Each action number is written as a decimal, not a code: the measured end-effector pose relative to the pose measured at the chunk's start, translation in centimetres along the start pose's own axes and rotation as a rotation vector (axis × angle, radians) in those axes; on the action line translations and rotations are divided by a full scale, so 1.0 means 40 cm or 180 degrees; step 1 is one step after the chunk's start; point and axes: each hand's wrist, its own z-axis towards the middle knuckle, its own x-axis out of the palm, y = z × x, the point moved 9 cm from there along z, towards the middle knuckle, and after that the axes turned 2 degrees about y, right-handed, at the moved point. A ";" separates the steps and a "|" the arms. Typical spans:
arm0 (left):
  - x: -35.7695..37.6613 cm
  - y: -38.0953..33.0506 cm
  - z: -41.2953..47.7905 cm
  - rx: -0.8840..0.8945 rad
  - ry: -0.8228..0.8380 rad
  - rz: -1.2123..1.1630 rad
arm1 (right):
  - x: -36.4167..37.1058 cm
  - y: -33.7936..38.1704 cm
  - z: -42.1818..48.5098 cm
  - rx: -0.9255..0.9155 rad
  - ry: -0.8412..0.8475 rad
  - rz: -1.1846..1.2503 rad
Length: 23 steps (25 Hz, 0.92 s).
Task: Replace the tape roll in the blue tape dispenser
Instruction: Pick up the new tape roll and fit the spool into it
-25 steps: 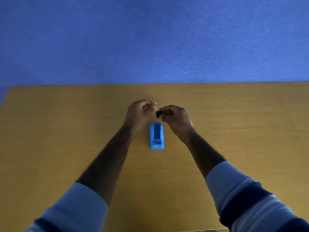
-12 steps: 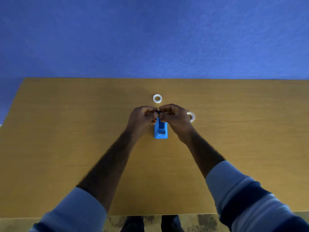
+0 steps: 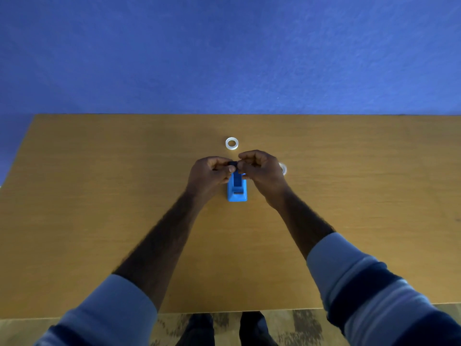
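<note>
In the head view, both hands met just above the far end of the blue tape dispenser, which stood on the table with its cutter end toward the person. The left hand and the right hand each had their grip pinched on a small dark piece, probably the dispenser's spindle core, held between the fingertips. One tape roll lay flat just beyond the hands; a second tape roll showed partly behind the right hand.

To do this step well, I judged the core should be held level and steady by its ends, so a roll could slide on squarely before the axle dropped into the dispenser's slots.

Compared with half a second earlier, the hands sat in nearly the same place over the dispenser. A second earlier the hands had covered the rolls, and only the right hand had held the dark piece.
</note>
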 end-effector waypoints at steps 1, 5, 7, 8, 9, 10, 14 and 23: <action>-0.002 0.002 0.002 -0.0004 -0.0040 0.0047 | -0.023 -0.001 0.007 -0.0041 -0.0172 -0.0284; -0.010 0.010 0.012 -0.0010 -0.0096 0.0251 | -0.144 -0.010 0.030 -0.0132 -0.0822 -0.2300; -0.016 0.012 0.016 0.0003 -0.0108 0.0302 | -0.181 -0.034 0.040 -0.0009 -0.0811 -0.2921; -0.018 0.012 0.017 0.0031 -0.0113 0.0360 | -0.189 -0.047 0.044 0.0092 -0.0743 -0.3155; -0.020 0.011 0.018 0.0061 -0.0113 0.0423 | -0.190 -0.060 0.047 0.0200 -0.0647 -0.3332; -0.021 0.011 0.019 0.0085 -0.0113 0.0471 | -0.186 -0.072 0.049 0.0285 -0.0543 -0.3439; -0.024 0.010 0.021 0.0134 -0.0100 0.0558 | -0.173 -0.089 0.053 0.0339 -0.0424 -0.3508; -0.026 0.012 0.034 0.0082 -0.0143 0.0362 | -0.141 -0.017 0.023 -0.0049 -0.0646 -0.1298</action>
